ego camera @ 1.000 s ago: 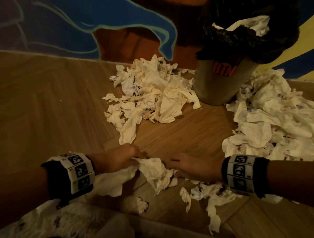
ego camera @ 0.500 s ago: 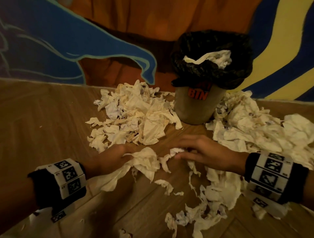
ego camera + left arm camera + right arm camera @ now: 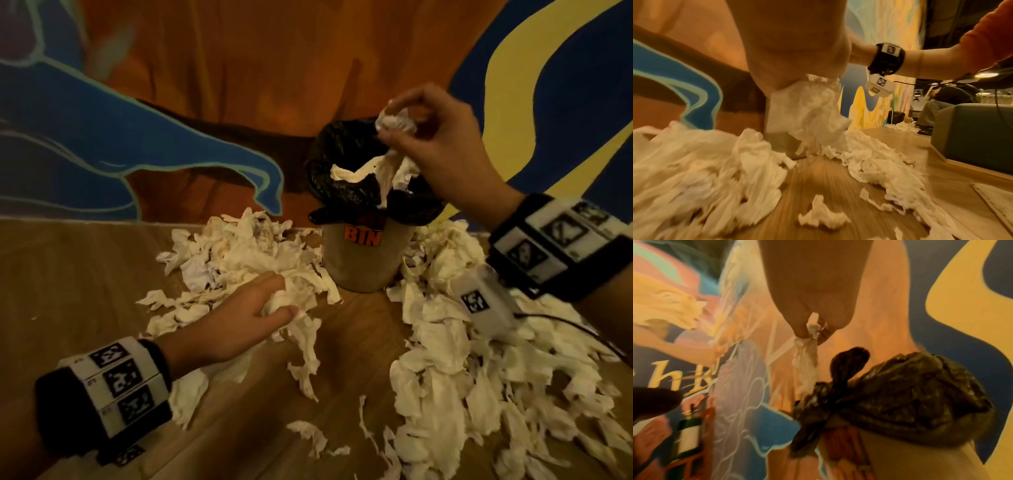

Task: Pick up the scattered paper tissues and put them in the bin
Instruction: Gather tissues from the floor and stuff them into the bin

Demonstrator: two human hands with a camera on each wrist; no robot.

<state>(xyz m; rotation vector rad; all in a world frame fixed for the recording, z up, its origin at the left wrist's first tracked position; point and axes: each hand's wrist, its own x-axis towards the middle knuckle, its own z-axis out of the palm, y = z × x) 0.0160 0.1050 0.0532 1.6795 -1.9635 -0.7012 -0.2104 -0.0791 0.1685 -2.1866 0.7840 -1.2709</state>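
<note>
Now right hand (image 3: pixel 442 144) pinching tissue wad (image 3: pixel 395 123) above bin (image 3: pixel 363 260); tail trailing below grip. Left hand (image 3: pixel 253 315) clutching tissue bundle (image 3: pixel 809 105). Best releasing only when centred over liner mouth.

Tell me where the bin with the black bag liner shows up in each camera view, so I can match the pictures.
Head view: the bin stands upper centre on the floor, below the right hand.
Left wrist view: only a strip of its tan wall shows at centre, behind the tissues the left hand grips.
Right wrist view: it fills the lower right.
Shared landmark: the blue shape on the mural, left of the bin.
</note>
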